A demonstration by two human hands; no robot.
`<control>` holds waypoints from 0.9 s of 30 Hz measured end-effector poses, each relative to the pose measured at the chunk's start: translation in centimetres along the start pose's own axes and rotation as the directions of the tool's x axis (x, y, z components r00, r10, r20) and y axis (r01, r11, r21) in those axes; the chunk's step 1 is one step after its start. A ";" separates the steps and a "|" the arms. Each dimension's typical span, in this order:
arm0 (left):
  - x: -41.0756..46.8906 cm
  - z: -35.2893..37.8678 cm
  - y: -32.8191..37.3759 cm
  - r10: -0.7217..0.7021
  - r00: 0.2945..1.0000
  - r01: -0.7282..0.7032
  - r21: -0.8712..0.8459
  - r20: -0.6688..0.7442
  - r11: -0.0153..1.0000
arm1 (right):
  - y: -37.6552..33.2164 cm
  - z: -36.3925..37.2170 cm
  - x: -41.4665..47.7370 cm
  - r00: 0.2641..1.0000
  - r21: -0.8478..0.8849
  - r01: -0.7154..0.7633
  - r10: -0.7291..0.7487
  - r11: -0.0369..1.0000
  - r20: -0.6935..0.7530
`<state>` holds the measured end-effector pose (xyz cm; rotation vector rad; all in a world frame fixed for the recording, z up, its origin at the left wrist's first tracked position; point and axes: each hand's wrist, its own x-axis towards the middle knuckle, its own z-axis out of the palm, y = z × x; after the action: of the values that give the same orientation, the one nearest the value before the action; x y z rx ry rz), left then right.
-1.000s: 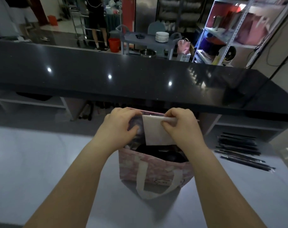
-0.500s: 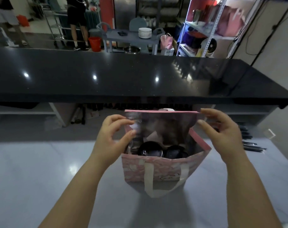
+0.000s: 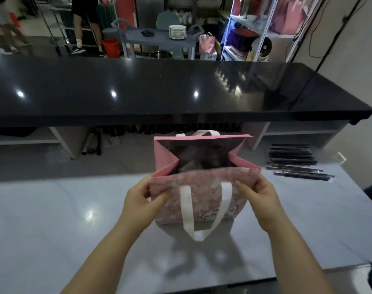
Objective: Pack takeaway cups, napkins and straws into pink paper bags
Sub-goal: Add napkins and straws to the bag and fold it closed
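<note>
A pink paper bag [image 3: 204,200] with a white ribbon handle stands open on the pale grey counter [image 3: 53,219], mid-frame. My left hand [image 3: 141,200] pinches the left end of the bag's near top edge. My right hand [image 3: 259,197] pinches the right end of the same edge. The near wall is raised and hides what lies inside the bag. A row of black wrapped straws [image 3: 295,164] lies on the counter to the right of the bag.
A raised black countertop [image 3: 159,90] runs across behind the bag. Beyond it stand a grey cart [image 3: 157,38] with stacked white plates, a red bucket [image 3: 111,47], metal shelving [image 3: 263,24] and people's legs.
A second ago both hands held a white napkin over the bag. They let go of it, spread apart, and now grip the bag's near top edge, lifting it so the cup lids are hidden.
</note>
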<state>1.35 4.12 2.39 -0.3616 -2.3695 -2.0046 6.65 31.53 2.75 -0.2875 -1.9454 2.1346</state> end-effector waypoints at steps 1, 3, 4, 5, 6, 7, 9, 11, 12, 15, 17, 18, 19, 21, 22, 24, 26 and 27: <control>0.0 0.4 0.1 -0.035 0.998 0.032 -0.065 -0.047 0.997 | 0.1 0.4 0.0 1.000 0.026 0.002 -0.002 1.000 -0.023; 0.1 0.6 0.5 -0.085 0.991 0.067 -0.171 -0.102 0.983 | 0.2 0.9 0.1 0.998 0.050 0.018 -0.015 0.999 -0.062; 0.3 0.4 0.6 -0.089 0.990 0.066 -0.194 -0.111 0.979 | 0.2 1.1 0.1 0.996 0.048 0.034 -0.030 0.998 -0.079; 0.4 0.2 0.7 -0.082 0.990 0.058 -0.200 -0.113 0.978 | 0.4 1.4 0.1 0.995 0.041 0.048 -0.044 0.998 -0.095; 0.5 -0.1 0.7 -0.065 0.992 0.042 -0.202 -0.111 0.978 | 0.6 1.6 0.1 0.992 0.034 0.061 -0.057 0.998 -0.115; 0.6 -0.5 0.7 -0.039 0.993 0.016 -0.198 -0.111 0.980 | 0.7 1.9 0.1 0.989 0.028 0.072 -0.067 0.997 -0.135; 1.0 -1.3 0.4 0.045 0.989 -0.062 -0.117 -0.143 0.991 | 0.8 1.9 0.3 0.985 -0.008 0.098 -0.098 0.995 -0.145; 1.7 -2.0 0.1 0.119 0.976 -0.118 0.018 -0.185 0.993 | 0.4 1.5 1.0 0.983 -0.111 0.156 -0.166 0.981 -0.082; 2.1 -2.4 -0.1 0.125 0.975 -0.117 0.056 -0.183 0.992 | 0.1 1.2 1.6 0.981 -0.166 0.182 -0.191 0.969 -0.037; 4.0 -3.3 0.0 0.045 0.998 -0.045 -0.010 -0.033 0.999 | -0.9 0.7 3.6 0.987 -0.169 0.134 -0.116 0.977 0.107; 5.2 -3.3 0.4 -0.040 0.996 0.049 -0.118 0.078 0.992 | -1.5 0.7 4.7 0.986 -0.119 0.054 -0.033 0.991 0.165; 5.6 -3.3 0.6 -0.069 0.993 0.085 -0.167 0.095 0.982 | -1.6 0.7 5.0 0.984 -0.084 0.024 -0.009 0.996 0.176; 5.9 -3.1 0.7 -0.077 0.993 0.094 -0.198 0.090 0.976 | -1.6 0.8 5.3 0.986 -0.043 0.008 -0.001 0.999 0.170; 6.1 -2.7 0.6 -0.051 0.998 0.061 -0.226 0.049 0.972 | -1.4 1.1 5.4 0.994 0.023 0.026 -0.028 0.999 0.106; 6.0 -2.4 0.4 -0.037 0.999 0.039 -0.230 0.012 0.972 | -1.2 1.3 5.4 0.996 0.033 0.051 -0.053 0.998 0.067; 5.8 -2.0 -0.1 -0.020 0.997 0.001 -0.230 -0.078 0.973 | -0.7 1.5 5.2 0.995 0.013 0.096 -0.096 0.995 -0.021; 5.4 -1.7 -0.1 -0.022 0.988 -0.017 -0.244 -0.155 0.970 | -0.3 1.7 4.9 0.990 0.003 0.113 -0.113 0.994 -0.085; 5.3 -1.6 -0.1 -0.035 0.981 -0.012 -0.242 -0.192 0.970 | -0.2 1.9 4.8 0.988 0.007 0.117 -0.116 0.993 -0.105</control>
<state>-4.04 3.43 3.46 -0.1452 -2.0242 -2.2259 1.52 31.19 3.22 -0.2705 -1.8425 2.0165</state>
